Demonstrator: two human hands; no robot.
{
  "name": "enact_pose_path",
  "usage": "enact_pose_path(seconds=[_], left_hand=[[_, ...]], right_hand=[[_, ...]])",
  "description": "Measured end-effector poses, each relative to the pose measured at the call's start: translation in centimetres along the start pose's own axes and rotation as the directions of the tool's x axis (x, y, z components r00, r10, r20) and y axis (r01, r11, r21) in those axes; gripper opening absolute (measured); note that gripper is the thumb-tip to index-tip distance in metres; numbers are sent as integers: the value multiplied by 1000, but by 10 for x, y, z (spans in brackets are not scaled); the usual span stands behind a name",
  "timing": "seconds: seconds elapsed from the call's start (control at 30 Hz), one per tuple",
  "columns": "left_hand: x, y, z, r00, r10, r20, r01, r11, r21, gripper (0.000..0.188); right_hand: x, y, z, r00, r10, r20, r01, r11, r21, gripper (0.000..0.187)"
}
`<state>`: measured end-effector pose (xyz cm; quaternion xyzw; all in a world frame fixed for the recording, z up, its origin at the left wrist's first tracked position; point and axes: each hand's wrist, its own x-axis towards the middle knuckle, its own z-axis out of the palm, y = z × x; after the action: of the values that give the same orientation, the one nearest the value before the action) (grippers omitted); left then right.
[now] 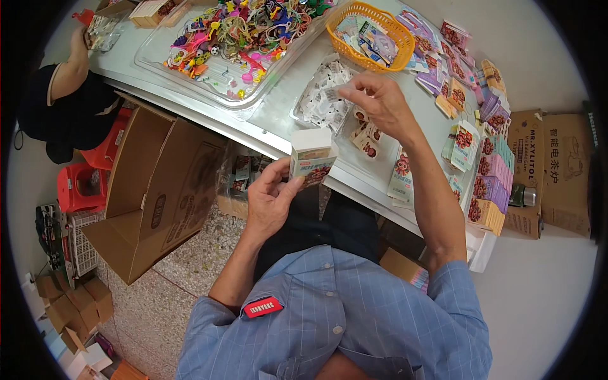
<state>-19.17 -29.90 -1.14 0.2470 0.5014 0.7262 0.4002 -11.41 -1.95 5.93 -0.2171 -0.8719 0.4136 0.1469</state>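
Observation:
My left hand (271, 196) grips a small carton (311, 163), white and green with a picture on its front, near the table's front edge. The carton is tilted, and its white top flap stands up. Closed in a pinch, my right hand (382, 101) hovers over a clear tray (295, 115) of small white packets (320, 95). At its fingertips is what looks like one small white packet (332, 94), partly blending with those below. Next to that tray, under my right wrist, a clear container (349, 134) holds round brown-printed pieces (367, 140).
A large clear bin (250, 101) of colourful trinkets and a yellow basket (405, 56) of packets stand further back. Stacked cartons (491, 171) line the right side. An open cardboard box (158, 183) stands left of me, near red stools (82, 188). Another person's arm (73, 73) is at far left.

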Motion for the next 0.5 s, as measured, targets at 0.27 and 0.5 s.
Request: enact_pose_path(seconds=[0.27, 0.5], left_hand=[[11, 7, 2, 1000, 1, -12, -2, 999, -41, 35], [10, 8, 3, 999, 36, 11, -35, 999, -4, 37]], right_hand=[[-23, -45, -14, 990, -84, 113, 53, 965, 259, 14], [-26, -68, -1, 859, -415, 300, 449, 892, -49, 12]])
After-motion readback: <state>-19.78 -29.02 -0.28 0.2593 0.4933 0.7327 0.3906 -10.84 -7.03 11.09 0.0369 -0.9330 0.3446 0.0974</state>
